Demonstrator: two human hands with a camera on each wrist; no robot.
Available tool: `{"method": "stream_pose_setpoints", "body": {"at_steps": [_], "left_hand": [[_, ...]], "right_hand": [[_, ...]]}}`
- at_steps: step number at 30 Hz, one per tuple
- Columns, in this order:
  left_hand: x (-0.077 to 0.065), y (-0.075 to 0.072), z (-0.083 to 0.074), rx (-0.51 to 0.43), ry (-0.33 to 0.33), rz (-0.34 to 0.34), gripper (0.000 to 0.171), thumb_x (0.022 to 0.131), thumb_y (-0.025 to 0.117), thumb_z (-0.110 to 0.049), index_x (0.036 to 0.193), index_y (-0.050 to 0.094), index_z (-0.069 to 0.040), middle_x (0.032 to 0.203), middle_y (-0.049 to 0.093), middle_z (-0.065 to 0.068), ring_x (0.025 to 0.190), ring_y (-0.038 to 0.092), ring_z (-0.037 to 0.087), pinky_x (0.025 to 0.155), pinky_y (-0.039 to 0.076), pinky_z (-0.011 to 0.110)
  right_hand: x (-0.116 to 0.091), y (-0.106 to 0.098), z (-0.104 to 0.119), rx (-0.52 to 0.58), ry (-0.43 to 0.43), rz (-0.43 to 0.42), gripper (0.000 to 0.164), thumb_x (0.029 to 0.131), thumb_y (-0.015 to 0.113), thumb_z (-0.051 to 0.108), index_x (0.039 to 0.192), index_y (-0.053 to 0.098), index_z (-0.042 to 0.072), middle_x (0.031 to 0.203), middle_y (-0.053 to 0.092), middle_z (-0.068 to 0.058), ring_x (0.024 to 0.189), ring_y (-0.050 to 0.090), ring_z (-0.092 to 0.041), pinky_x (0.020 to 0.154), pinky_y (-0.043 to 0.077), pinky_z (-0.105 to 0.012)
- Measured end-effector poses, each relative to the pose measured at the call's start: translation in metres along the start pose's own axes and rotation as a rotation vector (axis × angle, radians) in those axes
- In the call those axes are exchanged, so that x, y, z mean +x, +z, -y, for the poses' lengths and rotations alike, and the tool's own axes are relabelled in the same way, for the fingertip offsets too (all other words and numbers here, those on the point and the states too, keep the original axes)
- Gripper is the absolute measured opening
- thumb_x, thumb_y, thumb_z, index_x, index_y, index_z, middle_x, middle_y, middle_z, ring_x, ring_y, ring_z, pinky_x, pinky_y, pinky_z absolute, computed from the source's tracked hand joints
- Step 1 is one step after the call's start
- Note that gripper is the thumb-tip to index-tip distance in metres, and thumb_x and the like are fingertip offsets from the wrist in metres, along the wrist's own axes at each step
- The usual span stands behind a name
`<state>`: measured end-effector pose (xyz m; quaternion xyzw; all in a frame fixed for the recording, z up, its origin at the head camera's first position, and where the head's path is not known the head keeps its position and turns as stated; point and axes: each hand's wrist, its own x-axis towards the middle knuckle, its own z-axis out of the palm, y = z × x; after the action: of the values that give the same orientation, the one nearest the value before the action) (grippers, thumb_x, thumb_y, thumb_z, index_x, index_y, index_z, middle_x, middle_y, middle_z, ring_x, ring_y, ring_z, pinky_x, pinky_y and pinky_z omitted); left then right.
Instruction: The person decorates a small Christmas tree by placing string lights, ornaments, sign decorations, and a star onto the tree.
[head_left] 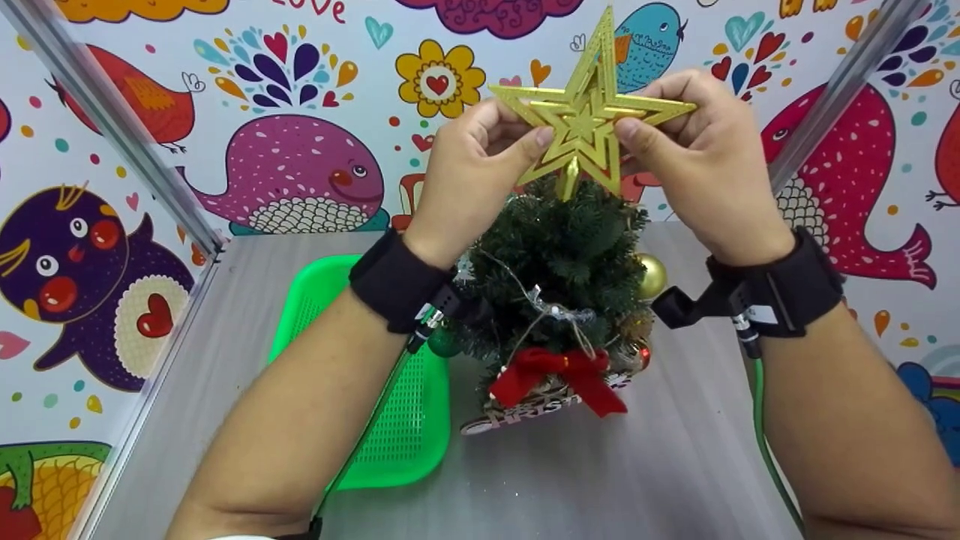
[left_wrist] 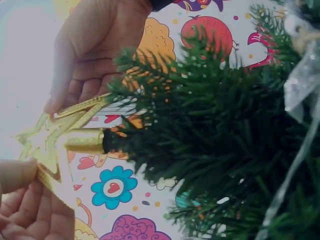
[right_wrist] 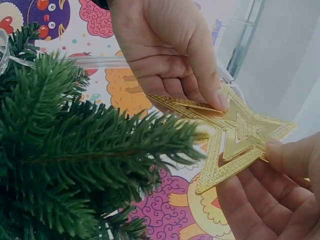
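Observation:
A gold glittery star tree topper (head_left: 582,120) is held upright at the peak of a small green Christmas tree (head_left: 566,240). My left hand (head_left: 480,157) pinches its left side between thumb and fingers. On the other side, my right hand (head_left: 701,150) pinches the right arm of the star. The left wrist view shows the star's hollow gold socket (left_wrist: 86,141) meeting the dark tip of the tree; how far it sits over the tip I cannot tell. In the right wrist view, branches partly hide the lower part of the star (right_wrist: 235,135).
A green plastic basket (head_left: 435,450) stands left of the tree, partly under my left forearm. The tree carries a red bow (head_left: 559,375), a gold ball (head_left: 651,276) and a wooden letter sign (head_left: 525,416). Patterned panels with metal posts (head_left: 135,127) surround the grey table (head_left: 600,480).

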<state>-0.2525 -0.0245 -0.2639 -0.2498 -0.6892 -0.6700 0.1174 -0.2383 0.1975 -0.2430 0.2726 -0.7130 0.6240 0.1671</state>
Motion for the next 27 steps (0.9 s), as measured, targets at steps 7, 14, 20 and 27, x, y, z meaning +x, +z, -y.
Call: {"method": "stream_pose_setpoints", "body": {"at_steps": [7, 14, 20, 27], "left_hand": [[-0.005, 0.002, 0.009, -0.017, -0.032, 0.010, 0.022, 0.101, 0.068, -0.013, 0.119, 0.068, 0.001, 0.111, 0.073, 0.013, 0.104, 0.071, 0.017, 0.093, 0.058, 0.030], [-0.012, 0.006, 0.015, 0.014, -0.022, 0.017, 0.024, 0.101, 0.068, -0.013, 0.121, 0.068, 0.000, 0.112, 0.073, 0.012, 0.102, 0.071, 0.016, 0.087, 0.056, 0.027], [-0.017, 0.008, 0.023, 0.047, -0.016, 0.023, 0.023, 0.101, 0.067, -0.013, 0.120, 0.068, 0.000, 0.109, 0.072, 0.011, 0.093, 0.068, 0.014, 0.078, 0.049, 0.025], [-0.019, 0.011, 0.029, 0.036, -0.009, 0.017, 0.025, 0.101, 0.067, -0.012, 0.122, 0.068, 0.001, 0.110, 0.074, 0.012, 0.094, 0.069, 0.013, 0.079, 0.051, 0.025]], "right_hand": [[-0.006, -0.001, -0.011, -0.021, 0.022, 0.007, 0.010, 0.099, 0.069, 0.009, 0.107, 0.063, 0.006, 0.095, 0.076, -0.015, 0.074, 0.073, -0.018, 0.071, 0.061, -0.024], [-0.012, -0.002, -0.018, -0.026, 0.026, 0.002, 0.010, 0.099, 0.068, 0.007, 0.105, 0.061, 0.002, 0.089, 0.074, -0.013, 0.070, 0.070, -0.018, 0.066, 0.059, -0.023], [-0.017, -0.002, -0.024, -0.015, 0.035, -0.011, 0.010, 0.099, 0.068, 0.006, 0.106, 0.062, 0.002, 0.090, 0.074, -0.012, 0.072, 0.071, -0.018, 0.070, 0.060, -0.024], [-0.022, -0.001, -0.033, -0.036, -0.022, -0.026, 0.010, 0.098, 0.068, 0.004, 0.105, 0.062, 0.003, 0.088, 0.074, -0.012, 0.071, 0.069, -0.017, 0.068, 0.059, -0.024]]}}
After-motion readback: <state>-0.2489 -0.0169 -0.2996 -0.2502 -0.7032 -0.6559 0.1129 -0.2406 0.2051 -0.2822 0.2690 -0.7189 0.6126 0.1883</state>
